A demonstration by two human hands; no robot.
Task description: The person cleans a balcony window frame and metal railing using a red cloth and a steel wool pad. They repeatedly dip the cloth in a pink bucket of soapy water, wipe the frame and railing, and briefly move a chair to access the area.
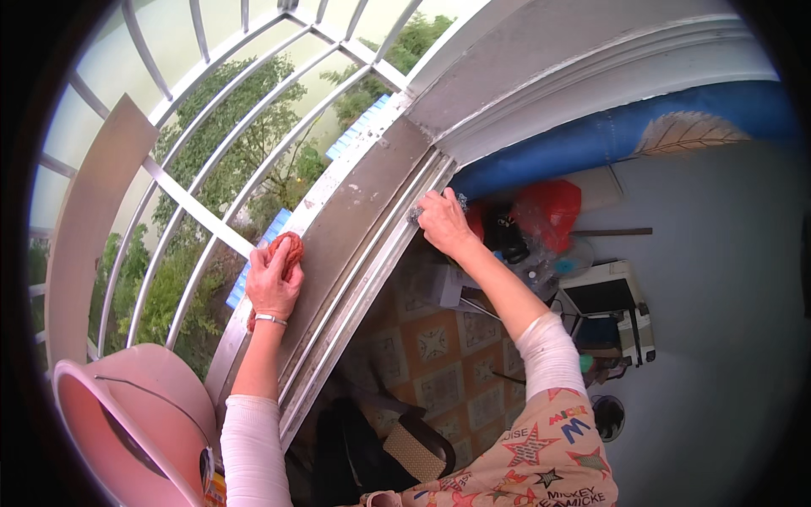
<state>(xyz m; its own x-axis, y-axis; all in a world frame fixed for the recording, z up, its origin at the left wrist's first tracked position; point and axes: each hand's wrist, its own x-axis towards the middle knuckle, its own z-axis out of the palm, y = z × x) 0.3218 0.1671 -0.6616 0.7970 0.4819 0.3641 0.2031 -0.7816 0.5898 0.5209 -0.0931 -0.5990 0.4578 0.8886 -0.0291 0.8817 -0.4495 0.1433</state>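
Note:
My left hand [275, 282] is closed on a red cloth [289, 253] at the outer edge of the window sill [355, 203], beside the white metal window bars [199, 215]. Part of the cloth shows below the palm near the wrist. My right hand [443, 218] grips a grey metal scouring pad [415, 214], partly hidden by the fingers, against the aluminium window track [380, 256]. The track runs diagonally between the sill and the room.
A pink bucket [155, 393] with a wire handle stands at the lower left. A curved board [95, 234] leans by the bars. Indoors are a blue curtain [545, 136], red plastic bags [548, 212], a chair [418, 447] and a patterned tile floor [437, 345].

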